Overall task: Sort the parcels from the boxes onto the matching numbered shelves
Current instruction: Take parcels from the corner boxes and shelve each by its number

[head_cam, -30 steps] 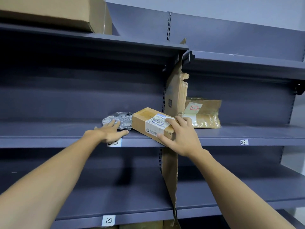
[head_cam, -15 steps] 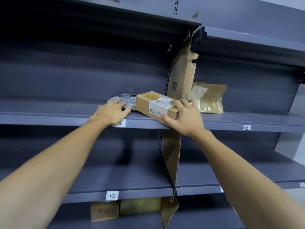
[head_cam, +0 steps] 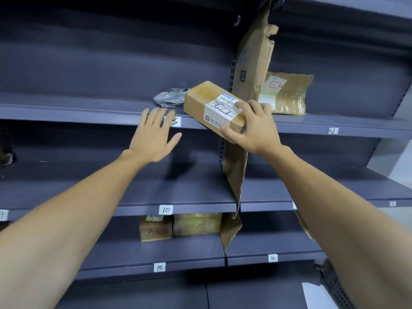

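My right hand (head_cam: pixel 254 128) grips the near end of a long brown cardboard parcel (head_cam: pixel 200 101) with a white label; the parcel tilts over the front edge of the dark shelf (head_cam: pixel 89 112) tagged with a number ending in 3 (head_cam: pixel 176 121). My left hand (head_cam: pixel 153 134) hovers flat and open in front of that shelf edge, holding nothing and partly covering the tag. A crumpled grey bag parcel (head_cam: pixel 170 97) lies on the shelf just behind the box.
A torn upright cardboard divider (head_cam: pixel 252 70) splits the bays. A taped brown parcel (head_cam: pixel 287 94) sits on shelf 02 (head_cam: pixel 332 130) to the right. Two small boxes (head_cam: pixel 178 226) rest under shelf tag 10 (head_cam: pixel 166 209). Tags 15 (head_cam: pixel 159 267) and 14 (head_cam: pixel 272 258) mark lower shelves.
My left hand lifted off the shelf edge and drew back, spread open. The right hand pulled the box's near end out past the shelf front. The view tipped downward.
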